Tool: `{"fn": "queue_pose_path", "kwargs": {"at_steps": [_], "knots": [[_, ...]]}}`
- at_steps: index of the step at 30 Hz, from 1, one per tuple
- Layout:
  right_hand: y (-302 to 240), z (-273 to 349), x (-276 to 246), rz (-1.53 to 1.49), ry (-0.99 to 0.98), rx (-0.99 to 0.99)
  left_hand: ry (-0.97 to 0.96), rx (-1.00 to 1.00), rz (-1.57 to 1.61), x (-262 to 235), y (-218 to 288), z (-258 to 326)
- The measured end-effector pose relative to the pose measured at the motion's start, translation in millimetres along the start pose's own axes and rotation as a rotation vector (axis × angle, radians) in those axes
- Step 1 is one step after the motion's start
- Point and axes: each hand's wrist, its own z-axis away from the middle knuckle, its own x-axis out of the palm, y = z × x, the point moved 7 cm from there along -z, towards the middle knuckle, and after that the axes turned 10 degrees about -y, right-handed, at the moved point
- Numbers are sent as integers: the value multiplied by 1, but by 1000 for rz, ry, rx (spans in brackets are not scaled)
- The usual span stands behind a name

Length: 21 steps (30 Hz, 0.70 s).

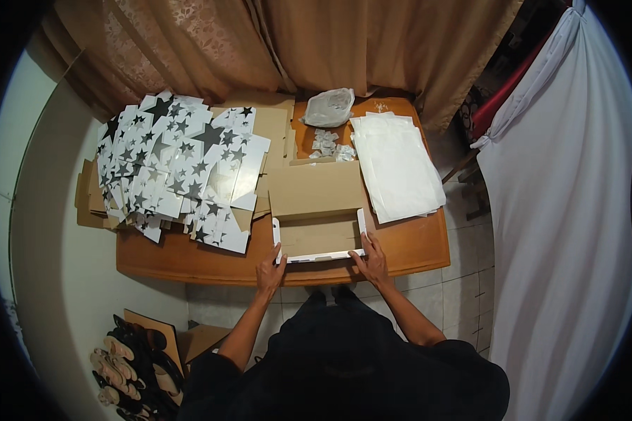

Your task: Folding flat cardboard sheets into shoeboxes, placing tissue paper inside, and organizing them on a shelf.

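Observation:
A shallow cardboard box [319, 237], brown inside with white outer walls, lies at the front of the wooden table with its lid [316, 189] folded back away from me. My left hand [270, 269] grips its near left corner, the thumb against the front wall. At the near right corner my right hand [373, 261] holds the box in the same way, fingers along the side wall and thumb at the front. Nothing lies inside the box.
Flat white cardboard pieces with black stars [179, 161] are heaped at the left. White sheets [398, 168] are stacked at the right. Small clear packets [324, 142] and a whitish plastic bag [329, 107] sit at the back. The wooden table [414, 247] ends close to me; shoes [130, 361] lie lower left.

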Motion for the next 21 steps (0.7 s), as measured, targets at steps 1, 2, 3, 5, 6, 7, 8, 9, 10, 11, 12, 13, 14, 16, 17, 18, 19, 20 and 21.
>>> {"fn": "queue_pose_path", "kwargs": {"at_steps": [1, 2, 3, 5, 6, 7, 8, 9, 10, 11, 12, 13, 14, 16, 17, 18, 19, 20, 21], "knots": [[-3, -1, 1, 29, 7, -3, 17, -1, -2, -2, -1, 1], [-5, -1, 4, 25, 3, 0, 33, -3, -4, -4, -1, 3], [-7, -3, 5, 18, -1, 7, 35, -7, -5, -4, -6, 3], [-10, -7, 8, 8, -8, 13, 86, 71, -53, -6, -7, 5], [-12, -8, 9, 25, -18, 2, 88, 66, -53, -7, -11, 6], [-14, -8, 11, 42, -27, -10, 56, 65, -135, -5, -13, 7], [-16, -9, 14, 42, -30, -12, 25, 64, -215, -2, -15, 7], [-12, -6, 16, 78, -19, -3, 15, 69, -211, -2, -8, 9], [-9, -5, 16, 116, -6, 6, 68, 169, -537, -3, 18, 11], [-6, -4, 15, 126, 1, 16, 125, 273, -861, 1, 37, 12], [-10, -4, 17, 115, -14, 19, 131, 270, -861, -1, 27, 14], [-15, -6, 19, 105, -29, 22, 108, 293, -690, -1, 11, 14], [-20, -7, 20, 106, -29, 15, 86, 317, -520, 0, -4, 16], [-17, -8, 21, 70, -81, 78, 21, 210, -298, -1, -3, 10], [-17, -8, 18, 80, -65, 87, -41, 87, -87, 1, -7, 5], [-23, -9, 20, 78, -84, 86, -42, 97, -88, -2, -10, 6], [-26, -10, 20, 79, -97, 88, 17, 211, -231, -10, -9, 5], [-29, -10, 16, 84, -80, 90, 79, 328, -373, -15, -7, 5], [-29, -10, 14, 94, -110, 77, 69, 355, -368, -17, 0, 1]]}}
